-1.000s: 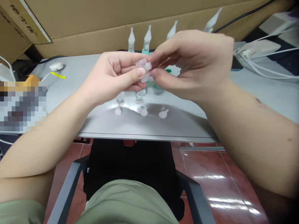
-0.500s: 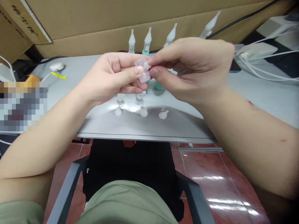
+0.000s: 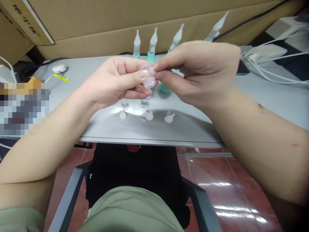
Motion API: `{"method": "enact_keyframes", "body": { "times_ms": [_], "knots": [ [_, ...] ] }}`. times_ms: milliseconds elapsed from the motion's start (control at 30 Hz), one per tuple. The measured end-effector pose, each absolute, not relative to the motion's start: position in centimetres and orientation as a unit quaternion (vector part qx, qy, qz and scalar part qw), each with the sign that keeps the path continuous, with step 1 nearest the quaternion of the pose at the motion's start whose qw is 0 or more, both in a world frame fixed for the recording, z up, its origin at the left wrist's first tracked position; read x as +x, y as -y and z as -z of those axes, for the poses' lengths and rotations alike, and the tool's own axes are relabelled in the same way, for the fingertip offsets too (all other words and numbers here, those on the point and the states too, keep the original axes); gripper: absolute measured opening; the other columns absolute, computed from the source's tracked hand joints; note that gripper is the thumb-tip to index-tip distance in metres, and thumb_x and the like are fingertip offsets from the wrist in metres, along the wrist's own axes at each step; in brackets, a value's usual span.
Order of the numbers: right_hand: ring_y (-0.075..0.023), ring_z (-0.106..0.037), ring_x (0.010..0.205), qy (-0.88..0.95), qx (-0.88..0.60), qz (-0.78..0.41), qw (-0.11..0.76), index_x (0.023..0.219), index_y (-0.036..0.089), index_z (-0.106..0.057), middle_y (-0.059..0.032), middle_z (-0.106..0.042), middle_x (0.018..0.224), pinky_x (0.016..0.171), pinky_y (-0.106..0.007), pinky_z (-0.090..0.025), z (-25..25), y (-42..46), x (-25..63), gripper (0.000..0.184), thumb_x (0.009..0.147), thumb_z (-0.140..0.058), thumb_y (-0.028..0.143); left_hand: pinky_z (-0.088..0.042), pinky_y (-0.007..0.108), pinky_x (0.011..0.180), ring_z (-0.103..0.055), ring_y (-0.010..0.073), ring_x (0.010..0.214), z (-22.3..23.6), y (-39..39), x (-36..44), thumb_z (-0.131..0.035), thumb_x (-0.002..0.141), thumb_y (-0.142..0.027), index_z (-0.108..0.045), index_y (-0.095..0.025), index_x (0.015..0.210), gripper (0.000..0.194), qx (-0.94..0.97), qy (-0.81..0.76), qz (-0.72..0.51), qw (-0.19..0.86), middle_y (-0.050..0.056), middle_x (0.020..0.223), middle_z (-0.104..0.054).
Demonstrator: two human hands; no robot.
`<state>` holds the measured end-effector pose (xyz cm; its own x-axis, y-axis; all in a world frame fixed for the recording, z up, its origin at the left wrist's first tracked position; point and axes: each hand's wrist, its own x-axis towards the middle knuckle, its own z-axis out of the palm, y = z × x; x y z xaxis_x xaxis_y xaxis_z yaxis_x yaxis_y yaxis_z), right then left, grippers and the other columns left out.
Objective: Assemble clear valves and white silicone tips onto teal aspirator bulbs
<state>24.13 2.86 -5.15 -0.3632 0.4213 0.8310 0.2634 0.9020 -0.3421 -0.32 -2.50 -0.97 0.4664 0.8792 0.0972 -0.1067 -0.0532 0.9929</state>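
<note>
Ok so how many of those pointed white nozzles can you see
4, in a row at the back of the desk: the leftmost nozzle, a second nozzle beside it, a third nozzle and a rightmost nozzle rising beyond the right hand. More may hide behind it.

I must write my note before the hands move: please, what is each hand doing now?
Left hand: closed, holding the clear plastic piece.
Right hand: closed, fingertips pinching at that piece's small white part.

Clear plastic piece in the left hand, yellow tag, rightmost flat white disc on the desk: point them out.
Clear plastic piece (image 3: 149,82): head view, lower rounded part.
Yellow tag (image 3: 61,77): head view, middle of the strip.
Rightmost flat white disc (image 3: 168,119): head view, middle of its round face.
</note>
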Motion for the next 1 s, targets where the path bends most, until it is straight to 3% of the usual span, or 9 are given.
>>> {"method": "enact_keyframes", "body": {
  "times_ms": [100, 400, 533, 633, 867, 1000],
  "knots": [
    [-0.0293, -0.079, 0.093, 0.834, -0.217, -0.066, 0.504, 0.095, 0.031, -0.079, -0.0067, -0.084, 0.094, 0.096, -0.052, -0.072, 4.9, -2.8, 24.5, 0.041, 0.114, -0.092, 0.065, -0.075, 0.014, 0.079, -0.090, 0.0076, 0.079, 0.8, 2.5, -0.1, -0.079, 0.116, -0.007, -0.091, -0.019, 0.087, 0.034, 0.596, -0.318, -0.390, 0.626, -0.004, 0.082, -0.082],
    [-0.0311, -0.075, 0.100, 0.879, -0.165, -0.018, 0.448, 0.113, 0.032, -0.076, -0.0088, -0.080, 0.108, 0.095, -0.053, -0.070, 4.7, -2.8, 25.8, 0.031, 0.124, -0.073, 0.061, -0.075, 0.012, 0.079, -0.089, 0.0059, 0.078, 1.1, 2.3, -0.3, -0.084, 0.120, -0.009, -0.096, -0.022, 0.088, 0.036, 0.605, -0.286, -0.369, 0.646, -0.004, 0.087, -0.087],
    [-0.0308, -0.077, 0.108, 0.898, -0.217, -0.056, 0.379, 0.118, 0.034, -0.076, -0.0084, -0.083, 0.118, 0.102, -0.050, -0.071, 4.2, -2.8, 26.4, 0.024, 0.124, -0.077, 0.057, -0.077, 0.012, 0.079, -0.089, 0.0073, 0.079, 1.3, 2.1, -0.6, -0.110, 0.107, -0.022, -0.099, -0.024, 0.092, 0.019, 0.606, -0.283, -0.362, 0.650, -0.003, 0.090, -0.090],
    [-0.0302, -0.077, 0.108, 0.909, -0.203, -0.076, 0.357, 0.119, 0.034, -0.074, -0.0076, -0.083, 0.117, 0.098, -0.048, -0.071, 4.0, -2.7, 26.6, 0.027, 0.124, -0.077, 0.060, -0.077, 0.012, 0.079, -0.090, 0.0095, 0.081, 1.5, 1.9, -0.7, -0.122, 0.096, -0.034, -0.099, -0.025, 0.092, 0.025, 0.611, -0.293, -0.348, 0.648, -0.003, 0.093, -0.092],
    [-0.0288, -0.079, 0.107, 0.908, -0.178, -0.104, 0.366, 0.120, 0.034, -0.071, -0.0059, -0.082, 0.114, 0.097, -0.045, -0.069, 4.4, -3.3, 26.5, 0.035, 0.125, -0.074, 0.068, -0.079, 0.014, 0.081, -0.092, 0.0099, 0.084, 1.6, 1.7, -0.8, -0.113, 0.102, -0.025, -0.099, -0.024, 0.094, 0.016, 0.609, -0.298, -0.345, 0.649, -0.003, 0.096, -0.093],
    [-0.0289, -0.079, 0.106, 0.912, -0.181, -0.111, 0.350, 0.121, 0.034, -0.069, -0.0062, -0.083, 0.115, 0.095, -0.045, -0.069, 4.6, -3.4, 26.5, 0.027, 0.127, -0.072, 0.060, -0.082, 0.021, 0.087, -0.094, 0.0142, 0.088, 1.6, 1.5, -0.9, -0.105, 0.109, -0.024, -0.095, -0.021, 0.094, 0.018, 0.615, -0.324, -0.342, 0.632, 0.001, 0.098, -0.093]
  ]
}}
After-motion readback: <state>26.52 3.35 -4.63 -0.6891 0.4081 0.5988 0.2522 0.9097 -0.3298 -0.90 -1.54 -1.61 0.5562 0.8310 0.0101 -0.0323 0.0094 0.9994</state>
